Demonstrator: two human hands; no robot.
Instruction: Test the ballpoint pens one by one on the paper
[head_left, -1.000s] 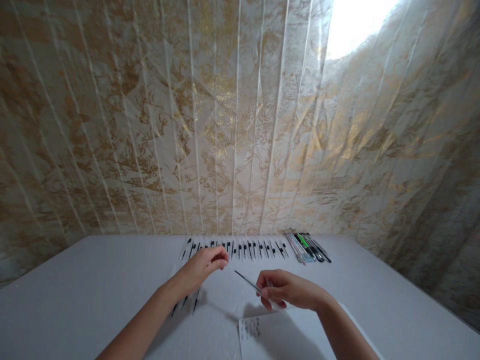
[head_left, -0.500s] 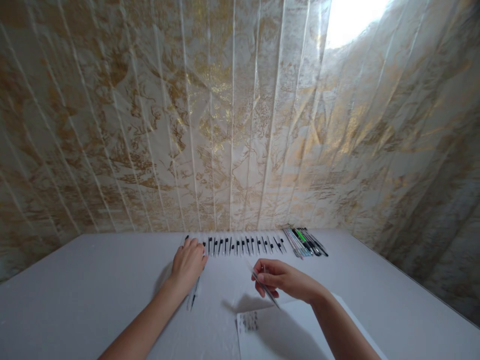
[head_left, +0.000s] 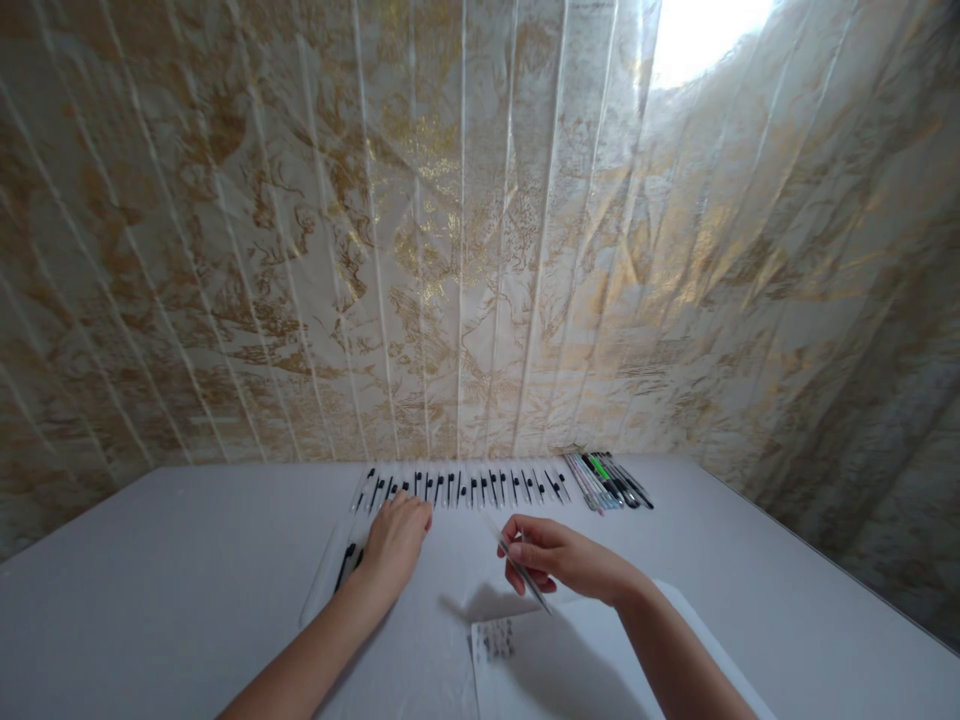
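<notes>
My right hand (head_left: 544, 553) is closed round a slim pen (head_left: 534, 585), above the top edge of a white paper (head_left: 570, 640). The pen slants, its dark lower end toward the paper. My left hand (head_left: 399, 540) is palm down at the front of a row of clear pens with black parts (head_left: 463, 490). Its fingers bend down and their tips are hidden, so whatever they may hold does not show. Beside my left wrist lie dark, pen-like pieces (head_left: 346, 565) and a clear strip (head_left: 321, 575), partly covered by the arm.
At the row's right end is a bundle of assorted pens (head_left: 626, 485), one bright green. Small dark marks (head_left: 495, 640) fill the paper's upper left corner. Behind the white table (head_left: 225, 560) hangs a shiny gold-patterned curtain (head_left: 420, 250).
My left hand has moved right and slightly nearer, uncovering the row's left end. Dark pieces now show left of its wrist. My right hand has barely moved and still grips the pen.
</notes>
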